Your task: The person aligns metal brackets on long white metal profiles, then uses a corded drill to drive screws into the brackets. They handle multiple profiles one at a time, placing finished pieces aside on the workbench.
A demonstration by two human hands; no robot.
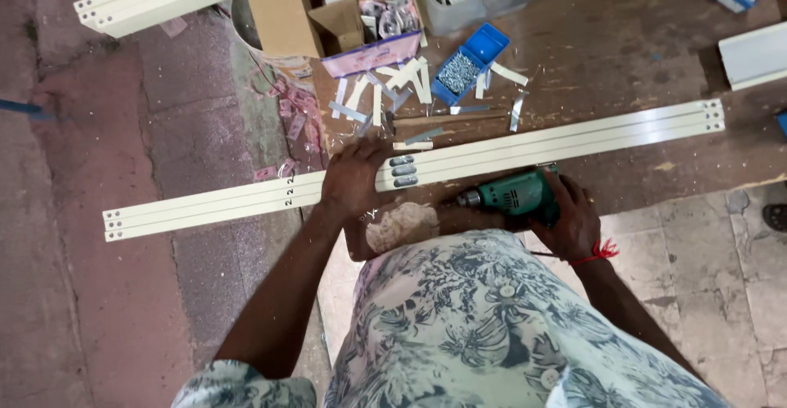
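Now we press our left hand (352, 180) flat, fingers spread, on the long cream rail bundle (525, 144), which lies across the workbench (623, 56) and juts far past that palm. Just right of it sit three grey slots (403, 171). Further right, our right hand (570, 219) wraps closed around the green electric drill (516, 195), chuck pointing toward the left hand, just below the rails.
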